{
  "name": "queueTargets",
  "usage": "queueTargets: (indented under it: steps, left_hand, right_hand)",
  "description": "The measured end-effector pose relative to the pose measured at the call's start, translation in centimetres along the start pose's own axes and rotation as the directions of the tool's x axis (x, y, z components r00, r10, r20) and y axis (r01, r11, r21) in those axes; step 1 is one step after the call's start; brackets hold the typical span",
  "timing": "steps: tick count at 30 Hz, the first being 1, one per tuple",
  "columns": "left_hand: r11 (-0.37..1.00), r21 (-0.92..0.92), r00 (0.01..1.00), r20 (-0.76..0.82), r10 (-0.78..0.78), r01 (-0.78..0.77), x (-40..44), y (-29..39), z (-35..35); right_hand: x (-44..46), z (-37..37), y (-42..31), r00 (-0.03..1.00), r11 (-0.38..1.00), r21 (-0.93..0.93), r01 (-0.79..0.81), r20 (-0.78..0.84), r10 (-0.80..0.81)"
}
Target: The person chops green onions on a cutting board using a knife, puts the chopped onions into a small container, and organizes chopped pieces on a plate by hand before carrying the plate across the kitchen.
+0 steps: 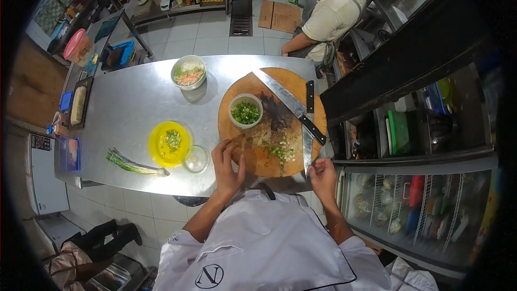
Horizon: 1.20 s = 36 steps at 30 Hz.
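Head view. The round wooden cutting board [291,82] lay on the steel counter [118,97] and served as landmark. The left hand [228,166] was at the board's near left edge, fingers spread and thumb held away from them; contact with the wood could not be told. The right hand [322,178] was at the board's near right edge, fingers curled in, thumb drawn towards them, right by the blade tip of the narrower knife [307,151] (whether it pinched the tip, I could not tell).

That knife lay along the board's right side, its black handle at the far end. The wider knife [280,92] slanted from the board's far edge to its right edge, its handle crossing the narrower blade. A white tub [246,126] of chopped greens [245,112] stood on the board's left half. Loose chopped bits [281,153] were scattered over the board's near part, close to a dark patch [276,112] nearer its middle.

Left of the board: a yellow plate [155,148] with pale green pieces, a small clear dish [196,160] against it, and a long green stalk [134,165] farther out. Beyond the board's far left edge, a bowl [193,87] of shredded food. Past its far right side, another person [339,21] in a light shirt.
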State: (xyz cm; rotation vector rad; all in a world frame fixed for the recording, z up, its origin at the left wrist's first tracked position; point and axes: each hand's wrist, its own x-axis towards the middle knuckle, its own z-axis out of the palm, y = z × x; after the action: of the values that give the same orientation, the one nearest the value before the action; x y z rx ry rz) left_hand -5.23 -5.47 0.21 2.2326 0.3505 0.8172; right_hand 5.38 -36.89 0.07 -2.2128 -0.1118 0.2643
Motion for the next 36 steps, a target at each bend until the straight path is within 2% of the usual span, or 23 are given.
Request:
queueTargets:
  steps: [1,2,4,5,7,8,9,10,11,12,13,14,16,17,19,22,25,31,35,36]
  left_hand:
    - [1.0,-0.011,1.0,0.004,-0.001,0.001,0.0,0.2,0.0]
    - [1.0,-0.009,1.0,-0.005,-0.005,0.005,-0.1,0.3,0.2]
    - [1.0,-0.006,0.999,-0.045,0.012,-0.012,-0.6,0.1,0.5]
    - [0.999,-0.028,0.999,-0.028,0.042,-0.043,-0.5,-0.2,0.6]
    - [0.994,-0.079,0.997,-0.013,0.072,-0.072,-0.6,0.0,0.4]
    - [0.991,-0.128,0.998,0.042,0.041,-0.035,-1.9,-1.8,1.7]
    - [0.987,-0.12,0.995,-0.002,0.103,-0.102,-0.5,0.1,-0.4]
    - [0.996,-0.059,0.997,-0.005,0.072,-0.073,-1.3,-0.7,0.5]
    - [0.995,-0.078,0.997,-0.044,0.066,-0.069,-1.6,-0.7,0.2]
    - [0.996,-0.035,0.996,-0.04,0.079,-0.081,-2.1,-1.4,0.9]
    - [0.995,-0.009,0.995,-0.019,0.095,-0.095,-2.5,-2.1,1.2]
    - [0.998,0.033,0.996,-0.071,0.061,-0.059,-2.9,-2.2,0.6]
    - [0.998,0.002,0.998,0.013,0.055,-0.055,-2.7,-2.0,0.1]
    - [0.999,0.018,0.999,-0.009,0.047,-0.047,-2.6,-2.4,0.0]
    - [0.999,-0.002,0.999,-0.012,0.041,-0.041,-2.4,-3.0,0.3]
    - [0.999,-0.013,0.997,-0.062,0.036,-0.037,-4.4,-2.3,-0.3]
    - [1.0,0.006,0.997,-0.074,0.011,-0.011,-5.2,-2.9,-0.4]
    - [0.999,-0.008,0.992,-0.118,-0.041,0.04,-5.9,-3.0,-0.5]
    - [1.0,0.008,0.992,-0.128,-0.017,0.018,-5.8,-2.3,-1.2]
    - [1.0,0.006,0.989,-0.144,-0.011,0.012,-5.9,-2.6,-0.8]
  right_hand:
    - [-0.3,0.1,-2.3,0.977,0.976,-0.161,0.143,-0.135,-0.166]
    - [-0.1,0.3,-2.6,0.976,0.975,-0.163,0.152,-0.13,-0.173]
    - [1.3,1.4,-3.7,0.894,0.873,-0.263,0.412,-0.071,-0.443]
    - [1.9,2.5,-4.0,0.809,0.766,-0.381,0.518,-0.072,-0.583]
    - [2.3,3.9,-4.4,0.874,0.784,-0.419,0.458,0.054,-0.483]
    - [1.4,3.9,-6.2,0.862,0.775,-0.388,0.499,0.129,-0.49]
    - [0.8,3.9,-6.3,0.822,0.736,-0.371,0.566,0.18,-0.541]
    - [1.9,5.1,-3.1,0.771,0.706,-0.319,0.632,0.164,-0.616]
    - [2.1,5.9,-2.8,0.748,0.669,-0.364,0.648,0.136,-0.65]
    - [3.7,6.2,-0.8,0.651,0.58,-0.337,0.742,0.152,-0.744]
    - [0.5,5.0,-9.0,0.543,0.458,-0.437,0.775,0.089,-0.835]
    - [0.7,6.6,-6.6,0.667,0.571,-0.507,0.645,0.008,-0.745]
    - [0.7,7.0,-9.0,0.67,0.417,-0.708,0.571,0.108,-0.734]
    - [1.0,8.1,-9.0,0.652,0.406,-0.696,0.593,0.119,-0.748]
    - [2.0,10.4,-8.4,0.565,0.155,-0.917,0.366,0.087,-0.821]
    - [1.0,10.5,-8.8,0.545,0.265,-0.815,0.515,0.073,-0.835]
    - [0.6,10.8,-9.3,0.53,0.306,-0.733,0.607,0.086,-0.844]
    - [0.5,11.1,-10.0,0.514,0.331,-0.638,0.695,0.118,-0.85]
    - [0.4,10.9,-10.5,0.504,0.331,-0.615,0.716,0.127,-0.855]
    - [0.4,10.6,-10.5,0.527,0.377,-0.566,0.733,0.123,-0.841]
